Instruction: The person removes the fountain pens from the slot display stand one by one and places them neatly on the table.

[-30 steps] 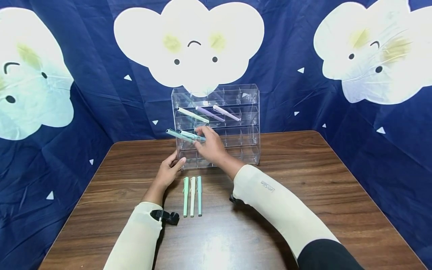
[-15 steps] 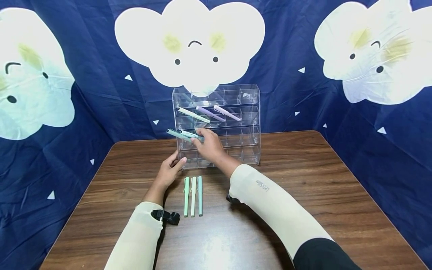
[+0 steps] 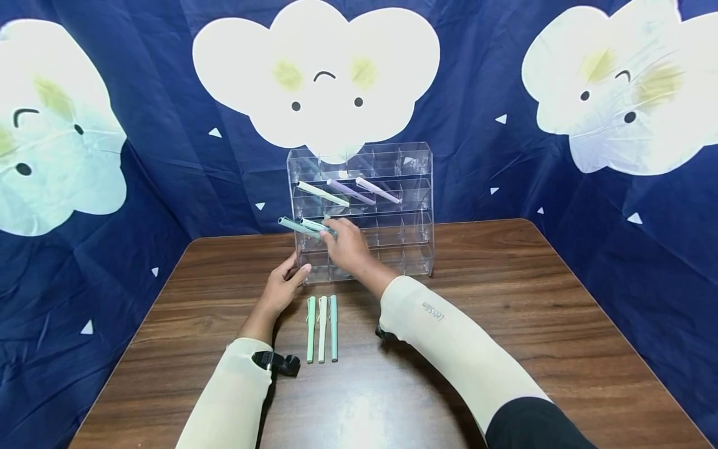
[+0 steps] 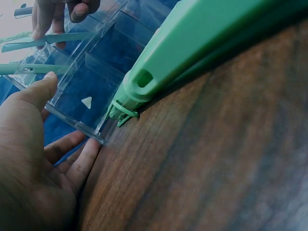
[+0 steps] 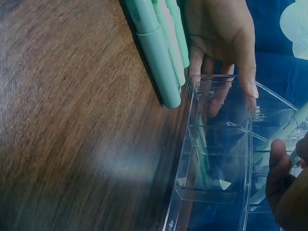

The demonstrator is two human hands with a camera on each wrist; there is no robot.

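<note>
A clear tiered pen rack (image 3: 417,232) stands upright at the back of the table. My left hand (image 3: 280,290) holds its lower left corner, thumb in front and fingers round the side, as the left wrist view shows with the thumb (image 4: 48,86). At the third tier down, my right hand (image 3: 349,246) pinches a pale blue pen (image 3: 313,225) slanting in the second compartment; its lower part is behind the fingers. Left of it, a teal pen (image 3: 291,224) leans in the first compartment. Above lean a pale green pen (image 3: 322,194), a purple pen (image 3: 350,191) and a lilac pen (image 3: 378,189).
On the wooden table (image 3: 477,349), before the rack, a green pen (image 3: 311,330), a cream pen (image 3: 322,330) and a teal pen (image 3: 334,330) lie side by side, close to my left forearm. A blue curtain (image 3: 477,181) with cloud prints surrounds the table.
My right hand has shifted slightly left, its fingers drawing closer round the pale blue pen, and the forearm has moved a little left. The left hand keeps its hold on the rack.
</note>
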